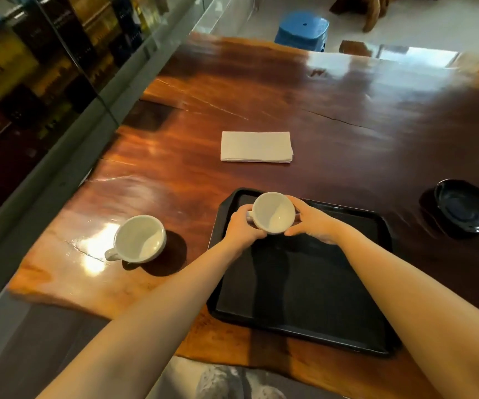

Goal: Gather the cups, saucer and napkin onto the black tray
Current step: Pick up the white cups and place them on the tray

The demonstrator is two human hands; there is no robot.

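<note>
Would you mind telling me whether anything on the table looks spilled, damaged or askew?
Nothing looks spilled. Both white cups, one held over the black tray and one left of it, look empty and upright. The wooden table shows thin cracks, seemingly old.

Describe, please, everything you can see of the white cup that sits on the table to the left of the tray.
The white cup looks like glazed ceramic, wide and shallow, with a rounded bowl and a looped handle pointing toward the near left. It stands upright and looks empty, its pale inside catching light. It rests directly on the glossy wooden table, left of the black tray and apart from it, casting a dark round shadow to its right. Neither hand touches it.
</note>
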